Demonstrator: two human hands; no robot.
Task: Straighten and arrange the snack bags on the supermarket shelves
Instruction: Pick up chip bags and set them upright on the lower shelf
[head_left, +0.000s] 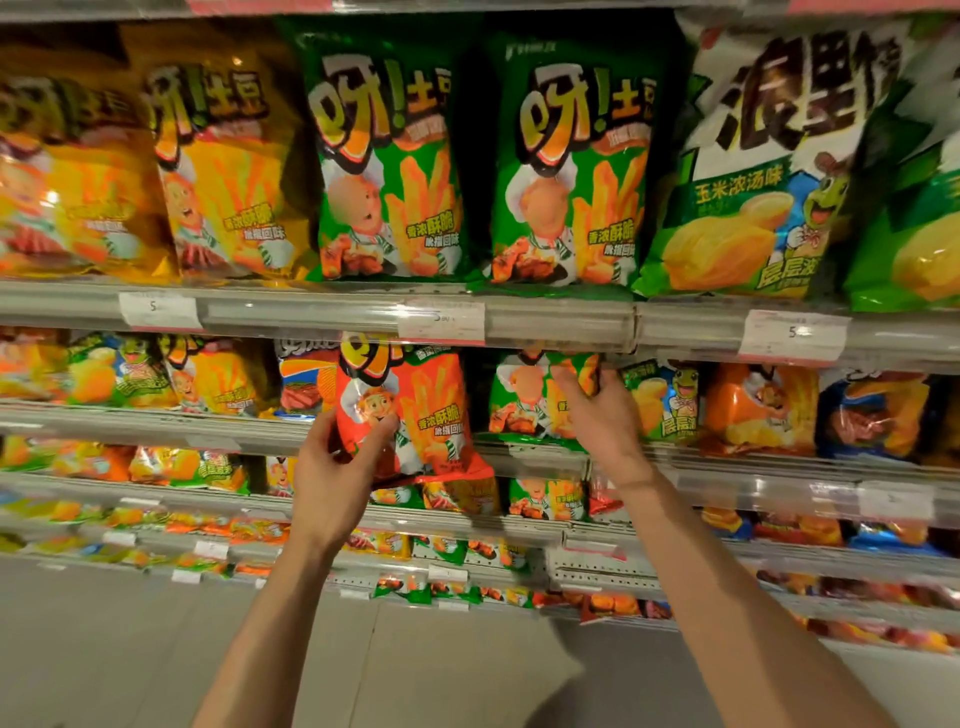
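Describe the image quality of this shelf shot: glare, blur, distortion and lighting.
Head view: wide-angle lens bows the shelf rails and stretches the corner bags; the far-left yellow bags are smeared and soft, the green fries bags at centre sharper. Small glare spots on the yellow foil; price tags washed out and mostly unreadable. Dim, warm light; left hand and right hand evenly lit.

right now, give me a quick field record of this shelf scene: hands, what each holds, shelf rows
left hand: left hand grips the red foil snack bag at its lower left edge, bag out in front of the second shelf
right hand: right hand holds the small green foil snack bag standing on the second shelf, fingers curled over its front
top shelf: large yellow and green bags, upright, facing out
price tags: white paper tags on the shelf rail
lower rows: mixed small bags, blurred
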